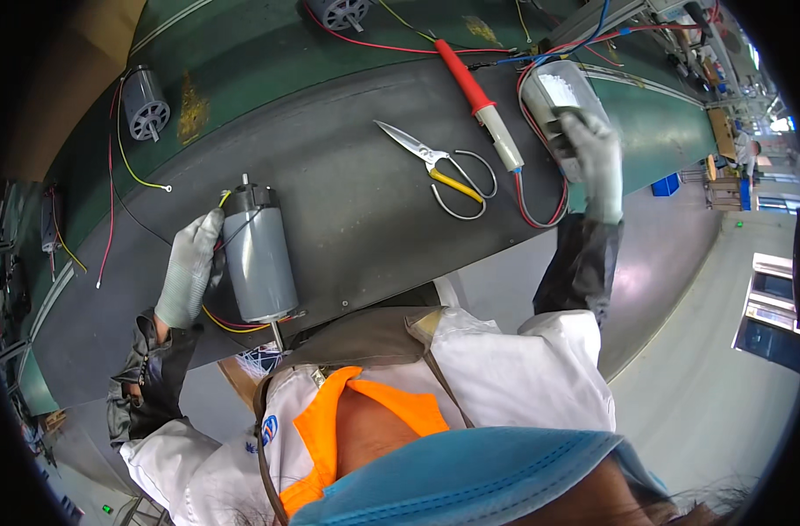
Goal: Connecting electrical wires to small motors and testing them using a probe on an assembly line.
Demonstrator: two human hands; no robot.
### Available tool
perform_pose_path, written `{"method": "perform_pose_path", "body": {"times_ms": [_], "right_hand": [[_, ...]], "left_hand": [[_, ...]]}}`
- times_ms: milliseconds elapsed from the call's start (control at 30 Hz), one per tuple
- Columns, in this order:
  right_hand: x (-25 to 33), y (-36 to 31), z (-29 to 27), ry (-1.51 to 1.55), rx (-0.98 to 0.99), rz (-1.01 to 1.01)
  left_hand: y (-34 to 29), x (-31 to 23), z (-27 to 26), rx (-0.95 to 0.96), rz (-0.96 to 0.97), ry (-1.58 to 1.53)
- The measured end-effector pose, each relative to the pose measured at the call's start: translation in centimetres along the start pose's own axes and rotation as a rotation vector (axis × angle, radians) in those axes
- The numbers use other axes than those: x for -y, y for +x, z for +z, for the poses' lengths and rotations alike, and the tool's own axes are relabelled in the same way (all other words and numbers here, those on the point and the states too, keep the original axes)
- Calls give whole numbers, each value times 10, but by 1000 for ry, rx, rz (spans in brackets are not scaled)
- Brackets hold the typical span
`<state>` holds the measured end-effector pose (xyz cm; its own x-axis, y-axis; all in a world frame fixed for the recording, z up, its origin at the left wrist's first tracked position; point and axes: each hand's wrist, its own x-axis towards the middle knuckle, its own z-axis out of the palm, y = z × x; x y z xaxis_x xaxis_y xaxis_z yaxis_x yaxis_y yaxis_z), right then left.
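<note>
A grey cylindrical motor (261, 267) with a black end cap lies on the dark mat, its longer shaft pointing toward me. At its upper left side, my gloved left hand (195, 254) is closed around the motor's wires (231, 328); yellow and red lengths come out below it. Over at the right, my gloved right hand (593, 149) reaches into a clear plastic box (590, 95) holding white pieces too small to name. Its fingers are bent together, and the dark fingertips hide whatever they may grip.
Yellow-handled scissors (444, 171) and a red-and-white pen-shaped tool (483, 105) with a looped cable lie between my hands. Another motor (146, 103) stands at the far left with loose leads, and one more (343, 13) at the far edge. Dark mat (356, 237) covers the bench.
</note>
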<state>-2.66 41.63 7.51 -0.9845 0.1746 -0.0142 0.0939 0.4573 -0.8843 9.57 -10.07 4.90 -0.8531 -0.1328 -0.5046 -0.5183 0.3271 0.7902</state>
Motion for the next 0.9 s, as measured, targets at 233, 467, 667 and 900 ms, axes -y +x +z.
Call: {"method": "perform_pose_path", "body": {"times_ms": [233, 467, 667, 900], "right_hand": [[-79, 146, -34, -871, -102, -386], [-88, 163, -7, -958, -90, -447], [-32, 87, -36, -572, -352, -600], [84, -84, 128, 473, 511, -89]], "left_hand": [[-9, -2, 10, 47, 7, -27], [-15, -23, -6, 289, -71, 238], [-8, -30, -37, 482, 56, 405], [28, 18, -49, 410, 617, 402]]}}
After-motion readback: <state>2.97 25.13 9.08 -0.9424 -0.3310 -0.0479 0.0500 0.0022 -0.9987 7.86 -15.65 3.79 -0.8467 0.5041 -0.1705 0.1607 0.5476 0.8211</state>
